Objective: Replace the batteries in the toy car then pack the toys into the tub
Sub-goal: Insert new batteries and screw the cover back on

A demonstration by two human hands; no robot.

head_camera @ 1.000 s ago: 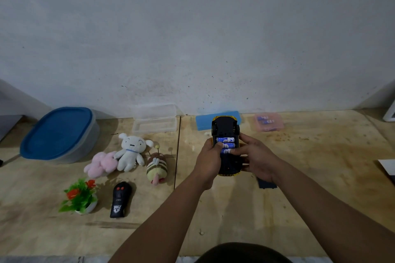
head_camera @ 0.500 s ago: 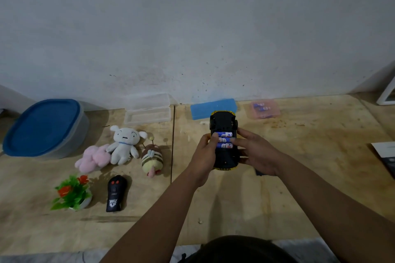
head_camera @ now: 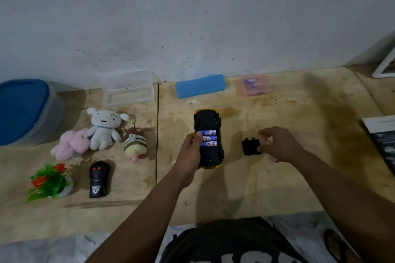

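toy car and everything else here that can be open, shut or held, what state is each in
toy car: upside down, compartment open, three batteries in
battery cover: off, on table
left hand: gripping car
right hand: open, at cover
tub: lid on
clear box: open

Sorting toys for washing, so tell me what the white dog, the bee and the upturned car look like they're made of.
White dog: plush fabric, matte and fuzzy, with soft rounded limbs. Bee: also plush, striped, soft-edged and slumped. Car: hard plastic by the look, black underside with a yellow rim and crisp moulded edges; three batteries sit in its open bay.
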